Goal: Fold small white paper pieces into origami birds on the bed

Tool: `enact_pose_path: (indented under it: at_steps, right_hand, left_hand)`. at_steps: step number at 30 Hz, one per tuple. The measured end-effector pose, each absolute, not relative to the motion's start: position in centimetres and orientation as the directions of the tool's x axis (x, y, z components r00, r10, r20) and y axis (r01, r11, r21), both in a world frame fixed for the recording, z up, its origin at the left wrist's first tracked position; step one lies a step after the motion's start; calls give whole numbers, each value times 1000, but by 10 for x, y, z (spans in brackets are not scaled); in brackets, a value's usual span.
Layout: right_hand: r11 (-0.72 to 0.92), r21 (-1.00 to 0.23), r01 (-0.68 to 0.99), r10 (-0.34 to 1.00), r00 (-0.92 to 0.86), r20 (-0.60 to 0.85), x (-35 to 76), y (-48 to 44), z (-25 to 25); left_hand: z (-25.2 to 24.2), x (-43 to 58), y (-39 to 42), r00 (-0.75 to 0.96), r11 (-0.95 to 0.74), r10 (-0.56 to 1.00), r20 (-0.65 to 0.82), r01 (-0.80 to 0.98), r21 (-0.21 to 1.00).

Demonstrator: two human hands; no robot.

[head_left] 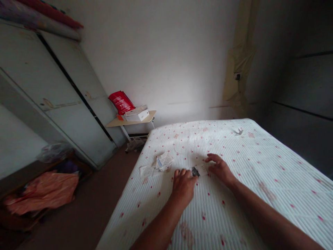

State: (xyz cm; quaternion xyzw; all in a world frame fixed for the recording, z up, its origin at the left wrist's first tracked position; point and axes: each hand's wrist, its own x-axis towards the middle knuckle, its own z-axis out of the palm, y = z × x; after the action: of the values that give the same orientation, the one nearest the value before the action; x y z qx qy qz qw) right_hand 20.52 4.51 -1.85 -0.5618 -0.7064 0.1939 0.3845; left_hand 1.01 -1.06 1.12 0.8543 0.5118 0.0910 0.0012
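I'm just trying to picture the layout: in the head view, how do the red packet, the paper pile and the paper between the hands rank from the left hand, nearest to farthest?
1. Paper between the hands: right beside the left hand.
2. Paper pile: to its left.
3. Red packet: far left, on the small table.

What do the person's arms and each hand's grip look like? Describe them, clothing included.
The left grip and right grip are bare, ungloved human hands. The left forearm and right forearm show no sleeve, watch, bracelet or cable. Any ring or small marking is too small to make out.
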Motion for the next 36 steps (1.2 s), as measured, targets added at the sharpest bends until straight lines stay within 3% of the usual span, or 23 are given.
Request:
enact_pose_path:
  at_steps: [3,6,11,15,21,28,36]
  right_hand:
    - [358,-746,561,932,-173,318,195,36,-11]
    - [364,-650,667,929,-306,206,187,31,-7]
    - [356,-529,770,933,-324,157,184,34,-6]
    - [353,-511,783,934,-327,145,184,37,-6]
    - [350,-504,790,935,-330,131,183,38,-7]
    - [341,-515,787,937,-330,116,183,40,-9]
    - [327,-521,788,940,-329,93,182,41,-7]
  left_hand:
    - [17,14,-9,433,-448,892,130,886,124]
    - [19,12,-6,431,-448,893,133,881,154]
    - [10,2,3,424,-459,887,185,854,245]
    - [2,5,13,262,-329,939,225,873,359]
    - [-2,23,19,88,-150,975,204,937,314]
    - [-1,23,16,86,-124,986,144,950,285]
    - [-6,18,18,50,-115,981,190,930,349]
